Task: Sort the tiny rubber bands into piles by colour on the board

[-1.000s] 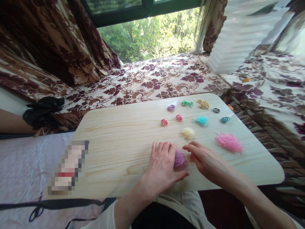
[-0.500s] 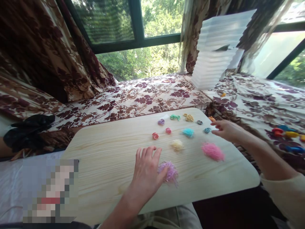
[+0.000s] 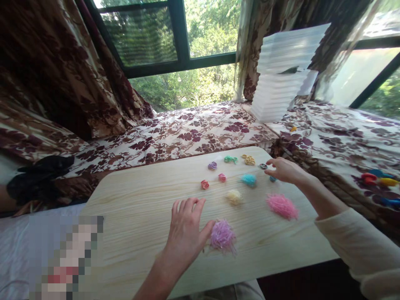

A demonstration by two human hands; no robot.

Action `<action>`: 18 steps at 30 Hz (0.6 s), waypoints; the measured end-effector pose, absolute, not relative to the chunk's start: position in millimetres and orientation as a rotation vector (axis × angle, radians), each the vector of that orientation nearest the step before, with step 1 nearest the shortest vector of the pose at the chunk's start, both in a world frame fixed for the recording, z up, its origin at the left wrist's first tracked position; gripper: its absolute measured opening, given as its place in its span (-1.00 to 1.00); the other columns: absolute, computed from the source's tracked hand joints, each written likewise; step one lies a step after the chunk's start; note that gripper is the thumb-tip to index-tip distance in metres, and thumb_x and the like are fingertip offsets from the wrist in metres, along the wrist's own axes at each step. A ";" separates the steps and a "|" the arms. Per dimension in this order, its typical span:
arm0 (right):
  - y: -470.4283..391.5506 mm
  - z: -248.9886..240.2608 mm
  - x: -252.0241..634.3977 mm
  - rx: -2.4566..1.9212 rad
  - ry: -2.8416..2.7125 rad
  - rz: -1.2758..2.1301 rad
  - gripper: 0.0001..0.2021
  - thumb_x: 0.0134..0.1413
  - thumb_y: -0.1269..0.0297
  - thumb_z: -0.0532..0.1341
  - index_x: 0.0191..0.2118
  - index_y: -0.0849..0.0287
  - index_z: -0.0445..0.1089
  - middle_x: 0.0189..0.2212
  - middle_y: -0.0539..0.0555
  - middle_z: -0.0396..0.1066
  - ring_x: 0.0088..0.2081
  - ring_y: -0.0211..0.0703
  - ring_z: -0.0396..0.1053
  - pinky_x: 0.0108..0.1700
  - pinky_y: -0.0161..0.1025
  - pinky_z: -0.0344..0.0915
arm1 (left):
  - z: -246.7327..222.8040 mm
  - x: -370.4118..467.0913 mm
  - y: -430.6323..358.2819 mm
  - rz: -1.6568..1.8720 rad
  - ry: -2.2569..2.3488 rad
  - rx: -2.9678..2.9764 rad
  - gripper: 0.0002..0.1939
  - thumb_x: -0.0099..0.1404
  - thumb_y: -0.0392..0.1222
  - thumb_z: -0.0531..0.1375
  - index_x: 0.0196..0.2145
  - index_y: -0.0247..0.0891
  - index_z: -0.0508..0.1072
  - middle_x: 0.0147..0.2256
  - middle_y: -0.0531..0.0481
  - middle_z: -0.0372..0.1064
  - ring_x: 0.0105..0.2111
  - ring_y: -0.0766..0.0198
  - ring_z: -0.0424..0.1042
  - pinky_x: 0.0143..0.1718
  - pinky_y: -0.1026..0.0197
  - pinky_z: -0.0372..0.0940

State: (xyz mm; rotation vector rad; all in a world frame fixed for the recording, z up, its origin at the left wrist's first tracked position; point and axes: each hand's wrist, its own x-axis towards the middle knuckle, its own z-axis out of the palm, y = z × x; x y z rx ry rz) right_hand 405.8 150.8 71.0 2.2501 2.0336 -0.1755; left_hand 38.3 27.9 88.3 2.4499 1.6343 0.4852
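Observation:
My left hand (image 3: pixel 187 227) rests low over the wooden table (image 3: pixel 134 208), fingers spread. Its thumb tip is at the edge of a loose purple pile of thin bands (image 3: pixel 223 236). On the far right, my right hand (image 3: pixel 286 171) reaches in with thumb and forefinger apart, beside a small dark ring-shaped bundle (image 3: pixel 263 166). A blue bundle (image 3: pixel 273 178) lies partly hidden under that hand. Nearby are a pink pile (image 3: pixel 282 206), a turquoise pile (image 3: pixel 248 179) and a cream pile (image 3: pixel 234 197).
Toward the back lie yellow (image 3: pixel 249 160), green (image 3: pixel 230 159), lilac (image 3: pixel 212 165), pink (image 3: pixel 221 178) and red (image 3: pixel 204 184) bundles. A tall white foam stack (image 3: pixel 278 91) stands on the flowered cover (image 3: pixel 187 129). Colourful plastic pieces (image 3: pixel 369 178) lie at right.
My right hand has moved left, from beside the blue bundle and an orange item to the dark ring; the orange item is now out of sight. My left hand has shifted slightly left.

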 end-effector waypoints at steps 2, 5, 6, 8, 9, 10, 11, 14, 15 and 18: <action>162.2 70.2 402.5 2.268 1.998 -0.159 -0.66 0.25 0.11 0.18 0.05 0.18 0.35 0.01 0.14 0.38 -0.05 -0.09 0.39 -0.02 0.01 0.37 | 88.0 38.4 29.5 0.479 1.637 2.442 -0.57 0.25 -0.19 0.23 0.07 -0.24 0.38 0.00 -0.14 0.41 0.04 0.02 0.34 0.20 -0.19 0.09; 176.1 68.8 399.1 2.258 1.946 -0.174 -0.68 0.25 0.13 0.18 0.03 0.18 0.36 0.00 0.13 0.39 -0.07 -0.10 0.40 -0.04 -0.01 0.39 | 87.5 37.7 31.5 0.472 1.637 2.427 -0.57 0.24 -0.19 0.23 0.08 -0.23 0.38 0.00 -0.14 0.40 0.04 0.01 0.35 0.20 -0.20 0.07; 179.3 69.3 398.9 2.245 1.941 -0.185 -0.69 0.25 0.13 0.19 0.02 0.18 0.37 -0.01 0.13 0.39 -0.07 -0.10 0.40 -0.05 -0.02 0.39 | 87.3 37.0 32.2 0.470 1.638 2.421 -0.56 0.24 -0.19 0.23 0.08 -0.23 0.38 0.00 -0.14 0.40 0.04 0.01 0.35 0.21 -0.21 0.07; 184.8 72.2 398.9 2.211 1.958 -0.206 -0.69 0.24 0.14 0.19 0.02 0.18 0.37 -0.01 0.13 0.39 -0.07 -0.10 0.40 -0.04 -0.01 0.39 | 86.6 34.8 33.6 0.463 1.640 2.409 -0.56 0.25 -0.19 0.23 0.09 -0.23 0.38 0.01 -0.14 0.40 0.05 0.00 0.35 0.21 -0.23 0.06; 187.7 74.3 398.5 2.190 1.981 -0.213 -0.68 0.24 0.14 0.19 0.04 0.18 0.36 0.01 0.14 0.38 -0.06 -0.10 0.40 -0.04 -0.01 0.38 | 86.3 33.5 34.3 0.458 1.642 2.402 -0.56 0.25 -0.19 0.22 0.09 -0.23 0.37 0.01 -0.15 0.40 0.05 0.00 0.35 0.21 -0.24 0.06; 191.0 76.4 397.4 2.167 2.012 -0.220 -0.66 0.24 0.15 0.20 0.06 0.17 0.35 0.03 0.14 0.37 -0.04 -0.08 0.39 -0.02 0.01 0.38 | 86.0 32.1 35.0 0.454 1.644 2.396 -0.56 0.25 -0.20 0.22 0.09 -0.23 0.37 0.01 -0.15 0.40 0.05 0.00 0.35 0.21 -0.24 0.05; 195.0 78.4 395.2 2.139 2.051 -0.226 -0.64 0.23 0.15 0.20 0.08 0.17 0.33 0.05 0.15 0.35 -0.02 -0.07 0.38 -0.01 0.03 0.37 | 85.7 30.8 35.6 0.449 1.645 2.390 -0.56 0.26 -0.20 0.22 0.09 -0.23 0.37 0.01 -0.14 0.40 0.05 0.00 0.35 0.21 -0.25 0.05; 209.6 81.1 383.6 2.042 2.170 -0.255 -0.61 0.23 0.17 0.21 0.13 0.15 0.30 0.12 0.16 0.30 0.04 -0.02 0.34 0.04 0.06 0.34 | 85.7 28.0 37.0 0.433 1.642 2.381 -0.56 0.26 -0.20 0.21 0.10 -0.23 0.36 0.01 -0.14 0.40 0.05 0.01 0.35 0.22 -0.26 0.05; 214.8 80.9 378.9 2.015 2.198 -0.266 -0.61 0.22 0.17 0.21 0.13 0.14 0.31 0.13 0.16 0.29 0.05 -0.02 0.33 0.05 0.07 0.33 | 86.0 27.5 37.5 0.427 1.643 2.378 -0.56 0.26 -0.19 0.22 0.10 -0.23 0.36 0.02 -0.14 0.40 0.05 0.01 0.35 0.22 -0.26 0.05; 228.5 77.7 368.2 1.961 2.233 -0.293 -0.65 0.23 0.17 0.21 0.09 0.14 0.34 0.11 0.15 0.31 0.05 -0.02 0.34 0.05 0.05 0.33 | 86.6 26.8 39.2 0.409 1.654 2.367 -0.54 0.26 -0.20 0.22 0.11 -0.25 0.35 0.02 -0.15 0.40 0.05 0.00 0.35 0.22 -0.27 0.05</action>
